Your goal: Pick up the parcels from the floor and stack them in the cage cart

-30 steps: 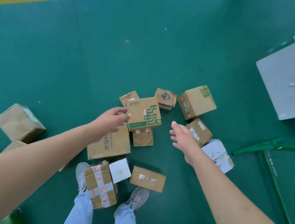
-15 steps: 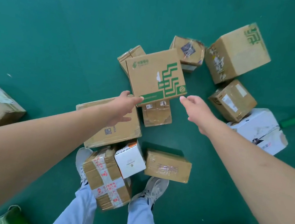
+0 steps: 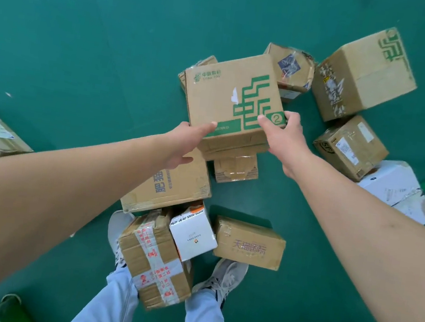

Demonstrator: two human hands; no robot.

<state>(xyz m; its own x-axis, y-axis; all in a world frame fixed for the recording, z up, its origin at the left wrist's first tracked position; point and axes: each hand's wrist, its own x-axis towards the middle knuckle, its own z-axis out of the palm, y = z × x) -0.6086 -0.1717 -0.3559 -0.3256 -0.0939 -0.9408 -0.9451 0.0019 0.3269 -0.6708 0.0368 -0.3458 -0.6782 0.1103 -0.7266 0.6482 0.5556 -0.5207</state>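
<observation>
- Both hands have closed in since half a second ago — then short of the green-printed box (image 3: 230,100), now on it.
- Left hand (image 3: 183,143) presses its near left corner, thumb on top; right hand (image 3: 283,135) grips the near right corner, thumb on the top face.
- Box rests atop a small taped box (image 3: 235,168) and the flat carton (image 3: 172,182).
- Step, as I judge it: grasp made, lift not begun. Next — raise it straight, turn toward the cage cart, which is out of view.
- Obstacles: parcels at my feet — the red-taped box (image 3: 156,262), the white box (image 3: 193,233).
</observation>
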